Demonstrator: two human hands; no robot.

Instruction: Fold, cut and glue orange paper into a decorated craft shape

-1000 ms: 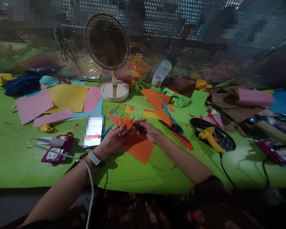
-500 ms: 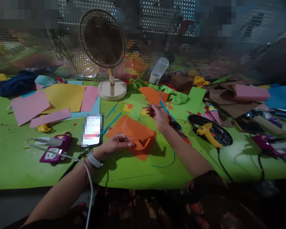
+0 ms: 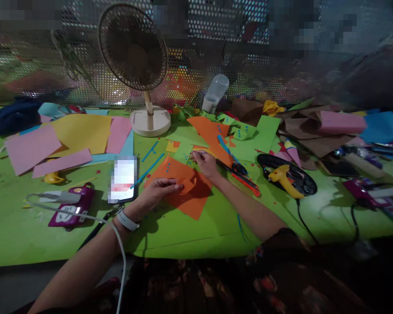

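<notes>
My left hand [image 3: 162, 188], a white watch on its wrist, pinches a folded orange paper piece [image 3: 188, 181] between thumb and fingers. Beneath it lies a larger orange paper sheet [image 3: 196, 208], with small blue dots near its upper left corner. My right hand [image 3: 205, 165] is closed just beyond the sheet, beside a green paper piece [image 3: 182, 151] scattered with tiny blue dots. What its fingertips hold is too small and blurred to make out. Scissors [image 3: 239, 168] and a red-and-black cutter [image 3: 249, 183] lie right of that hand.
Blue paper strips [image 3: 152, 168] and a phone [image 3: 122, 179] lie to the left. A yellow glue gun [image 3: 286, 179] rests on a black tray [image 3: 309, 185]. A fan [image 3: 150, 122] and a clear bottle [image 3: 216, 92] stand at the back. A white cable [image 3: 122, 248] crosses my left forearm.
My right hand has moved left and slightly down, its fingertips reaching the dotted green paper; the thin tool seen in it before no longer shows clearly. The orange piece has tilted in my left hand.
</notes>
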